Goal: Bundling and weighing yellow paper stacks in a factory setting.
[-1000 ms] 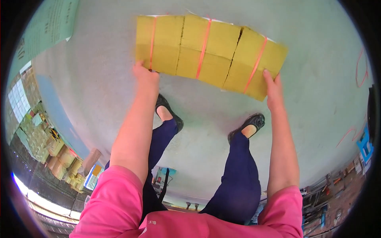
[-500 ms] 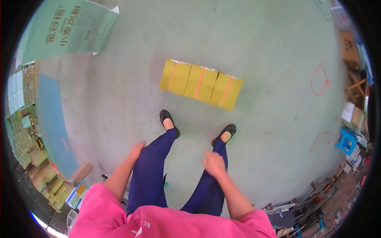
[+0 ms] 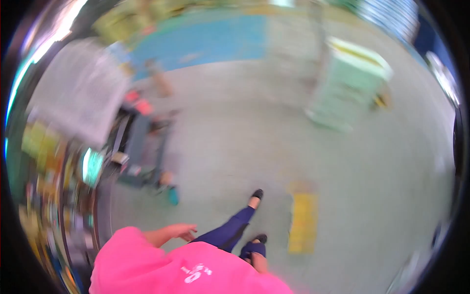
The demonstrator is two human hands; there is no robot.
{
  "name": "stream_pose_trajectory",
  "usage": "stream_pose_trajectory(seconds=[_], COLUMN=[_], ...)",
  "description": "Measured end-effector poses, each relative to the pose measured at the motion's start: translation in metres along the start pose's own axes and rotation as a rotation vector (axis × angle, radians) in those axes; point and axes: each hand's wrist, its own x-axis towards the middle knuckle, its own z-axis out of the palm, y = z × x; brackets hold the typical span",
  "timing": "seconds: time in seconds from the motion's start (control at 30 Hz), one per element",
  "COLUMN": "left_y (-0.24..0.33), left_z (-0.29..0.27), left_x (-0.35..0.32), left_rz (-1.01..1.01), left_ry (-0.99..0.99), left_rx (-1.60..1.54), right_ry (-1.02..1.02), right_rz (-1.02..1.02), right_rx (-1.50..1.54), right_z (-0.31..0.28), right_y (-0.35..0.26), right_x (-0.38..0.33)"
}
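Observation:
My left hand hangs beside my dark blue trousers, its fingers apart and nothing in them. The right hand is low by my other leg, mostly hidden and smeared, so its fingers do not show. On the floor to the right of my feet lies a row of yellow blocks, blurred by motion. Neither hand touches it.
Ahead to the right stands a pale green bag-like stack with a yellow top. A dark grey machine or cart is at the left, near a large whitish covered bulk. Blue floor paint lies far ahead. Crowded shelves line the left edge.
My view has swung to the left, so the yellow blocks have moved from ahead of me to my right side. The left hand has come off my thigh.

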Motion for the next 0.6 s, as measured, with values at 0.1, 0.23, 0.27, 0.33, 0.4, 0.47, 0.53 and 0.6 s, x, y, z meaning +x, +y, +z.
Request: stream_pose_trajectory(seconds=[0.1, 0.23, 0.27, 0.33, 0.4, 0.47, 0.53, 0.6], left_y=[-0.116, -0.27, -0.301, -0.359, -0.397, -0.448, -0.479, -0.487], left_z=[-0.01, 0.018, 0.011, 0.012, 0.01, 0.012, -0.011, -0.076], left_x=[-0.012, -0.006, -0.008, -0.005, -0.019, 0.023, 0.031, -0.029], left_rz=[0.193, 0.146, 0.11, 0.07, 0.074, 0.269, 0.443, 0.244], left_ry=[0.246, 0.398, 0.425, 0.415, 0.425, 0.418, 0.447, 0.394], left_rx=[-0.283, -0.484, -0.492, -0.542, -0.557, -0.358, -0.167, -0.462], right_ry=[-0.124, -0.356, -0.385, -0.421, -0.437, -0.481, -0.533, -0.543], right_rz=[0.064, -0.053, -0.107, -0.216, -0.316, -0.402, -0.52, -0.622], right_rx=[-0.028, -0.416, -0.483, -0.616, -0.731, -0.817, -0.899, -0.985], right_z=[-0.025, -0.046, -0.039, -0.026, -0.002, 0.028, 0.101, 0.168], right_y=[0.056, 0.061, 0.044, -0.001, -0.053, -0.108, -0.174, -0.223], right_x=[-0.004, 0.03, 0.046, 0.09, 0.135, 0.162, 0.2, 0.246])
